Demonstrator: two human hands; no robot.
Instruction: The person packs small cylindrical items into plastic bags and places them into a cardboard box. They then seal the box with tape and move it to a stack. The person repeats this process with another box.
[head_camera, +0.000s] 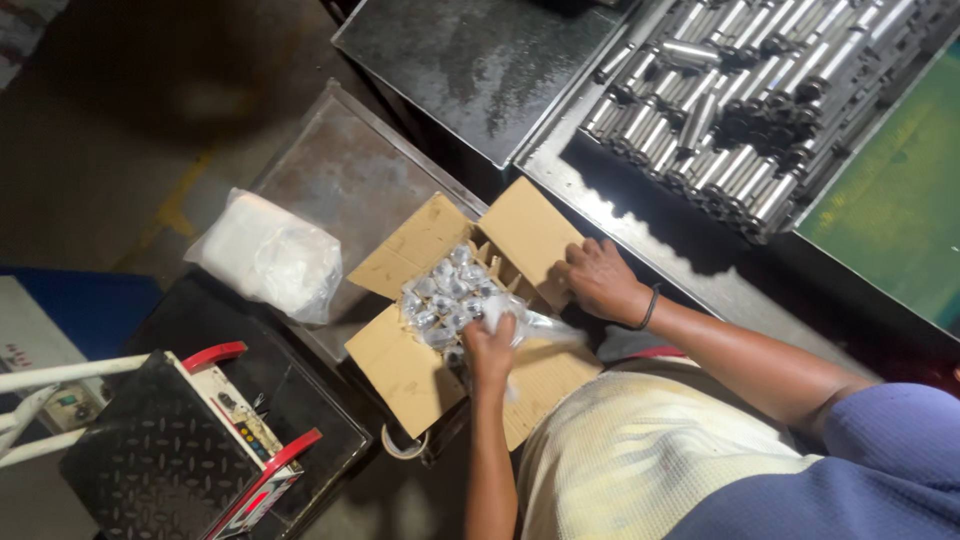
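1. Dark steel workbench (470, 70), top of the view. Beside it is a long metal tray of stacked silvery cylinder parts (740, 130), well apart from both hands.
2. Rusty grey flat metal stand (350, 170) under the box. A black diamond-plate platform with red handles (170, 450) sits lower left, not touched.
3. Open brown cardboard box (450, 300), all four flaps folded out. It sits on the stand just in front of the person.
4. White crumpled plastic bag (270, 255) lies on the stand left of the box, near it but apart.
5. Clear plastic liner bag full of small shiny metal pieces (450, 290), inside the box and filling most of it. Its loose mouth trails toward the person.
6. Right hand (600, 280), dark band on the wrist. Fingers are curled over the inner edge of the far-right flap, pressing it back. It grips cardboard only, no parts.
7. Left hand (490, 350) is clenched on the gathered mouth of the liner bag at the near side of the box.
8. Step, by my read: the filled liner is being gathered or closed in the box, with the flap held clear.
9. Next move calls for, by my read: a firm pinch on the thin film, slack kept off the loose pieces, and the flap held out of the way. The load looks heavy, so tearing is the risk.
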